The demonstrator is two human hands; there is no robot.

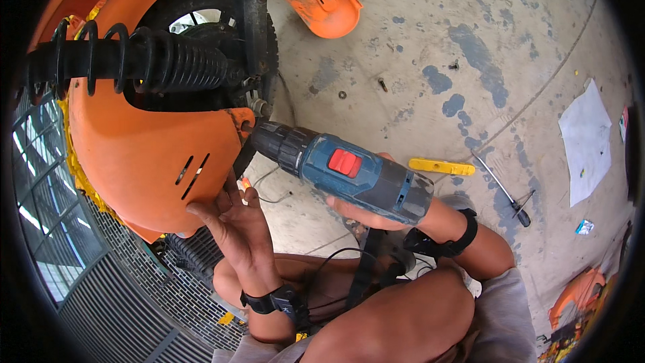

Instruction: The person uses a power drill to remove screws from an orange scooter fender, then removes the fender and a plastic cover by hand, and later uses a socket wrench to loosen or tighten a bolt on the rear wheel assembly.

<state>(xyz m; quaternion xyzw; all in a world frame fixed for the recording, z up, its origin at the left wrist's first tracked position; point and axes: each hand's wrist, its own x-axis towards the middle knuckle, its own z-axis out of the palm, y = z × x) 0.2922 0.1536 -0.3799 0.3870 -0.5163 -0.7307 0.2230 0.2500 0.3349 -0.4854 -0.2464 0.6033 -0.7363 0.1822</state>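
Note:
My right hand [366,214] grips a blue and black cordless drill [363,175] with a red switch on top; its handle is hidden beneath the body. The drill's chuck points left, its tip meeting the corner tab of a curved orange fender [148,144] with two slots. Under that fender's lower edge, my left hand [240,225] is palm up, its fingers spread and the thumb touching the orange plastic. Some of its fingertips go out of sight behind the fender. Just above the fender runs a black coil-spring shock absorber [148,60], beside a black tyre [201,0].
On the concrete floor lie another orange plastic part [322,7], a yellow bar-shaped tool [441,166], a screwdriver [507,191], a white sheet of paper [586,141] and a few loose bolts [383,85]. A metal grille [124,296] stretches along the lower left.

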